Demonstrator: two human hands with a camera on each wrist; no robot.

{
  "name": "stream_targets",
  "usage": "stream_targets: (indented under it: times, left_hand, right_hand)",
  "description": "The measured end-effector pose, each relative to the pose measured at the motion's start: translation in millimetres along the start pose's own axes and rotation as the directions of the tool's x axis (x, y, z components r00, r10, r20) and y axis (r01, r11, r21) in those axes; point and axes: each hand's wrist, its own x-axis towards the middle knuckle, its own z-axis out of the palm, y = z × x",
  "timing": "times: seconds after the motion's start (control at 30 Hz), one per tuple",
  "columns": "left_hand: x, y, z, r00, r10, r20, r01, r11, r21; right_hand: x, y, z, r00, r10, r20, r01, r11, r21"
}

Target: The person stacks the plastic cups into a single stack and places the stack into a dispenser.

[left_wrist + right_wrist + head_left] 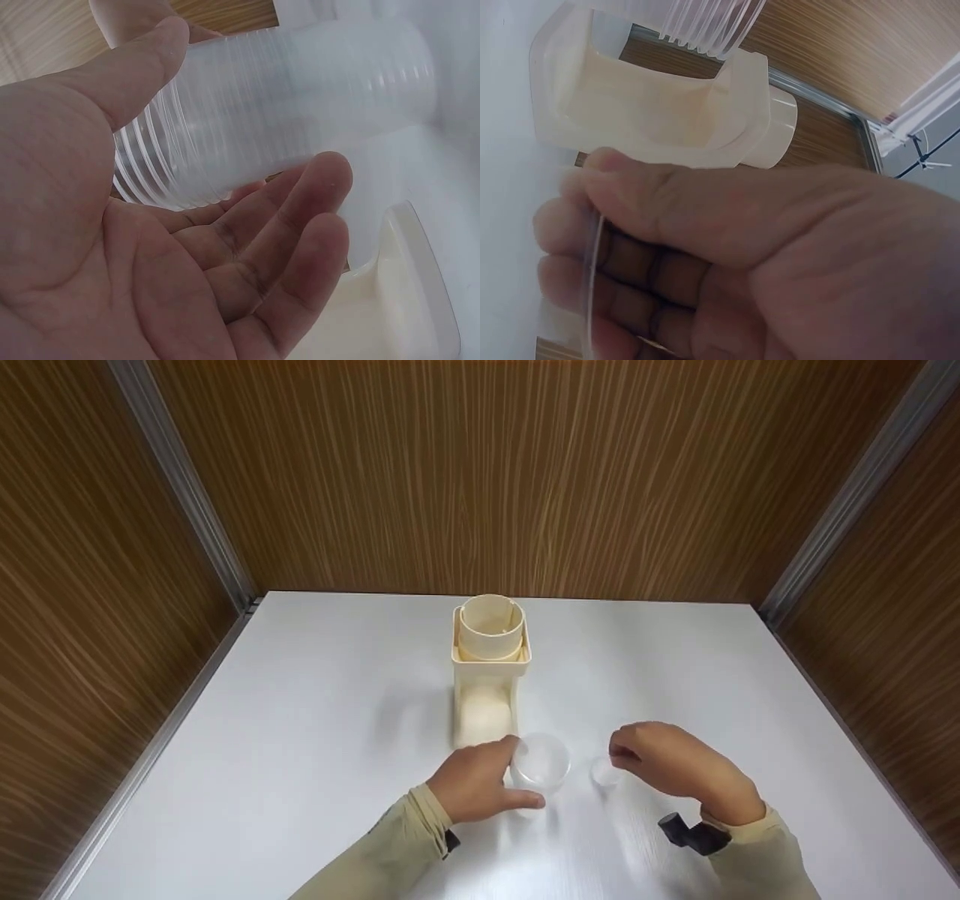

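Observation:
A stack of clear plastic cups (541, 761) stands upright on the white table, its several nested rims showing in the left wrist view. My left hand (484, 780) holds the stack from the left, thumb on the near side and fingers round the far side. To the right of the cups, my right hand (679, 765) pinches a small, clear round plastic piece (604, 772) by its edge. In the right wrist view this see-through piece (592, 277) shows a thin rim between thumb and fingers; I cannot tell its exact kind.
Just behind the cups stands a cream plastic cup dispenser (486, 697) with a round tube (491, 622) on top. White table (315, 735) surrounds it. Wood-grain panels (480, 480) rise at the back and both sides, with metal strips at the corners.

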Motion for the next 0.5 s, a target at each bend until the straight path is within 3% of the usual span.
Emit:
stream_targets:
  times: [0.1,0.23,0.4,0.5]
  left_hand:
    - [0.4,-0.9,-0.1,1.000,-0.002,-0.004,0.002,1.000,0.003]
    - [0.7,-0.9,0.1,1.000,-0.004,0.000,0.004,1.000,0.002]
    - [1.2,1.3,0.7,1.000,-0.001,-0.002,0.001,1.000,0.004]
    - [1.3,2.5,1.0,1.000,0.012,-0.010,-0.012,1.000,0.008]
  right_hand:
    - [4.2,1.1,2.0,0.991,-0.015,-0.133,0.003,0.996,-0.093]
    - [8.9,1.5,4.5,0.951,-0.040,-0.308,-0.016,0.984,-0.178]
    - [10.7,-0.6,5.0,0.903,-0.117,-0.413,0.033,0.978,-0.204]
    - [10.8,-2.2,2.5,0.864,-0.133,-0.486,0.022,0.973,-0.228]
